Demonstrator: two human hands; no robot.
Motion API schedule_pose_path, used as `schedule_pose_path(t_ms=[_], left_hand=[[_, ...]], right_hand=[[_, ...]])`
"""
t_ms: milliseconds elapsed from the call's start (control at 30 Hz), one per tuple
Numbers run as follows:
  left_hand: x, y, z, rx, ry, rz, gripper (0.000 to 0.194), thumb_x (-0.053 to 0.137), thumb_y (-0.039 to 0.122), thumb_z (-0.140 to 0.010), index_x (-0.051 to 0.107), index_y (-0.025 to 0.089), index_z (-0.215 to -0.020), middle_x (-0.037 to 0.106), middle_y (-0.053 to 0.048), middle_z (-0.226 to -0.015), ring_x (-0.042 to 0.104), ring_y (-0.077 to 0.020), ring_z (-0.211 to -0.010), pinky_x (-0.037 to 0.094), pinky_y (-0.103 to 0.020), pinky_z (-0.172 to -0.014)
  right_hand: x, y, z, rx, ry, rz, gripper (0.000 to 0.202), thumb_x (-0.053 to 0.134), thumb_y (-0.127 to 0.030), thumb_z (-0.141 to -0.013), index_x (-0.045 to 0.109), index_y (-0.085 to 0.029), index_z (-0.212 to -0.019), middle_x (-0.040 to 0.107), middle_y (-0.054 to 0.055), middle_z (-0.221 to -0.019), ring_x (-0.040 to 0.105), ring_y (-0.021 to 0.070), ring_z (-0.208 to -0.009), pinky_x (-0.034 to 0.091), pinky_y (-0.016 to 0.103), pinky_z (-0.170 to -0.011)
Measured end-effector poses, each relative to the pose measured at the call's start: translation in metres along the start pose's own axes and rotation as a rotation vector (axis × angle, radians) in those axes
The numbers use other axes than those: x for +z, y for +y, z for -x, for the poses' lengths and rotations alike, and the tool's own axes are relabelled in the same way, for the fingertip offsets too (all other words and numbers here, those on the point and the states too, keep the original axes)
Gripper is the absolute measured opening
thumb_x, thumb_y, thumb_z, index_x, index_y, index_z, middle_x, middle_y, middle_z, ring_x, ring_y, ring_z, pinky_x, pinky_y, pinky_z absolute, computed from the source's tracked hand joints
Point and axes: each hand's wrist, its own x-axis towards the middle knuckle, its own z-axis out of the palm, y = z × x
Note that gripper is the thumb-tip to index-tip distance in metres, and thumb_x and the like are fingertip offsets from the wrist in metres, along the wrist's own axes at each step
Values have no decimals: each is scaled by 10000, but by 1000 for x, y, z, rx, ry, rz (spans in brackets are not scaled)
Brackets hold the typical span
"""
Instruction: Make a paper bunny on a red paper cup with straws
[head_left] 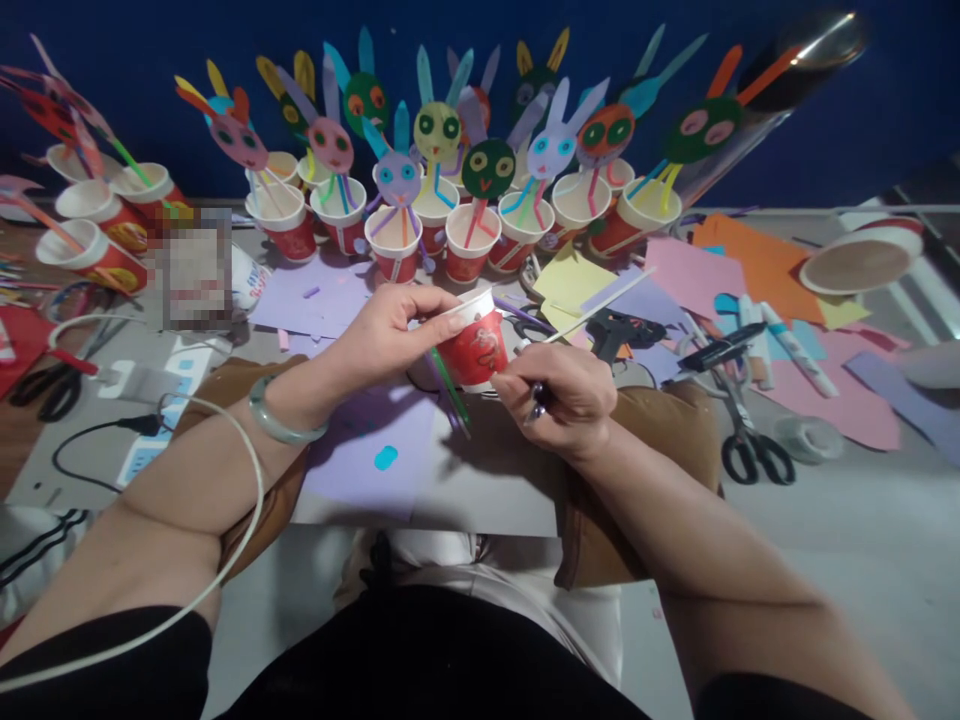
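Note:
My left hand [397, 325] pinches the rim of a red paper cup [474, 348] with a white lip, tilted above the work surface. Close against the cup's right side is my right hand [562, 395], its fingers curled round a slim pen-like tool [537, 400] with a shiny dark purple end. The tool's exact kind is unclear, and its tip is partly hidden by the fingers. Green and purple straws [448, 392] lie just below the cup. A purple paper sheet [367, 455] with a small blue paper piece [385, 458] rests under my left wrist.
Several red cups [395, 255] with paper rabbit heads on straws line the back. A glue gun [621, 335], scissors [750, 440], markers [799, 350] and clear tape [810, 440] lie right among coloured paper. A white cable [251, 460] crosses my left forearm.

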Motion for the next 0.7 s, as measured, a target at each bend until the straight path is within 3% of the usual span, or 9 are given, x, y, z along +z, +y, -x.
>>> schedule_pose_path(t_ms=[167,300,500,700], left_hand=[[-3,1,-2,-59,4,119,426,753,565,-826,756,146,-902,771,-77,-891,692,-177,-816,543,-278,-741],[-3,-1,-2,-62,-21,100,406,741,547,-844,748,142,-872,755,-64,-837,671,-159,-762,522,-259,-697],[1,-1,-2,15,-59,14,410,719,557,-859,756,149,-853,760,-66,-831,682,-178,-794,523,-277,-745],[7,-2,1,42,-1,-76,483,670,634,-863,744,156,-861,762,-63,-838,675,-183,-805,517,-287,-760]], right_hand=[[5,3,3,189,157,167,140,712,-296,-866,698,-230,-989,730,26,-790,651,148,-592,532,276,-547],[6,8,5,267,109,180,103,699,-296,-872,707,-235,-954,752,27,-823,674,153,-628,553,280,-600],[4,13,4,222,31,142,96,704,-250,-851,703,-242,-947,760,9,-811,682,149,-634,534,266,-600],[5,12,3,230,-8,158,62,688,-290,-867,674,-237,-897,710,-13,-734,616,126,-578,487,253,-564]])
